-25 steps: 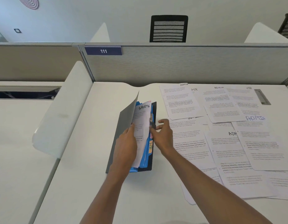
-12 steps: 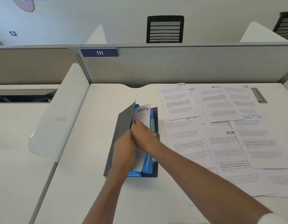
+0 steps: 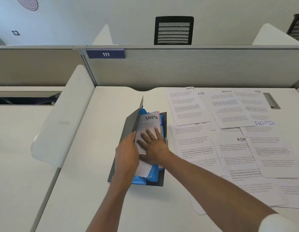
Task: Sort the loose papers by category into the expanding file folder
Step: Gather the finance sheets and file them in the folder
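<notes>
The divider [image 3: 61,124] stands at the left of the desk [image 3: 95,190], as it did before. Just right of it the folder [image 3: 128,129] lies open on the desk, its gray cover raised and tilted leftward, blue pockets shown beneath.

The left hand [image 3: 127,154] is kept where it was half a second ago, at the inner face of the cover. Its back is turned to the camera and its fingers are stretched up along the cover's edge; nothing is seen to be gripped by it.

The sheet headed SPORTS [image 3: 149,123] is now laid lower and flatter over the pockets, with more of its text uncovered than before.

The greatest change is found in the right hand [image 3: 153,148]. A second ago it was held at the folder's right edge; half a second ago it was bunched near the top of the sheet. Now it is spread flat, palm down, fingers straight and apart, pressed on the middle of the sheet, its forearm crossing from the lower right.

Further right, the loose papers [image 3: 229,139], headed ADMIN and HR, are left overlapping on the desk, unmoved.
</notes>
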Action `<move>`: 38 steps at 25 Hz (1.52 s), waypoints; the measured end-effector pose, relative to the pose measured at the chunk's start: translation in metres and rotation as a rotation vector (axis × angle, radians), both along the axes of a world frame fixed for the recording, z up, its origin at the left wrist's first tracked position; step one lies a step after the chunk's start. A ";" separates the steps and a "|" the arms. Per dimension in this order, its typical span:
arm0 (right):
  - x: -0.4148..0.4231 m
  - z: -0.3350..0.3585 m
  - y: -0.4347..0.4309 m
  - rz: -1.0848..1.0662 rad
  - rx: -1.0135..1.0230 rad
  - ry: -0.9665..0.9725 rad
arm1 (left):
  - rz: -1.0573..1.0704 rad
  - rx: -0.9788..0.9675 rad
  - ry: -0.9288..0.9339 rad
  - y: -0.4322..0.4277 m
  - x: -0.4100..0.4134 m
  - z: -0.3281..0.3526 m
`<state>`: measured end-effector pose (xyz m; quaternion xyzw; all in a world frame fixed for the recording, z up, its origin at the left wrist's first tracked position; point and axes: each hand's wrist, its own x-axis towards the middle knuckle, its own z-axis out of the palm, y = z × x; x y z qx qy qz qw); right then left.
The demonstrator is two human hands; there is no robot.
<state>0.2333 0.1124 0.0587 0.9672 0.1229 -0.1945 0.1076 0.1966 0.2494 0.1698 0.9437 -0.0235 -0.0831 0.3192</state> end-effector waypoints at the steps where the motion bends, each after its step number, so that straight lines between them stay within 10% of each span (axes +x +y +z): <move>1: -0.001 0.000 -0.005 0.040 0.016 0.003 | -0.001 0.009 0.003 -0.001 0.001 0.000; 12: -0.021 -0.020 0.004 -0.341 0.566 -0.066 | -0.169 0.221 0.097 -0.048 -0.013 -0.043; 27: -0.043 -0.065 -0.018 -0.112 0.521 -0.124 | -0.288 0.254 0.144 -0.038 -0.009 -0.073; 32: -0.042 -0.037 -0.017 -0.840 0.882 -0.365 | -0.253 0.179 0.149 -0.042 -0.012 -0.078; 38: -0.034 -0.029 -0.012 -1.169 1.098 -0.389 | -0.177 0.171 0.141 -0.037 -0.010 -0.069</move>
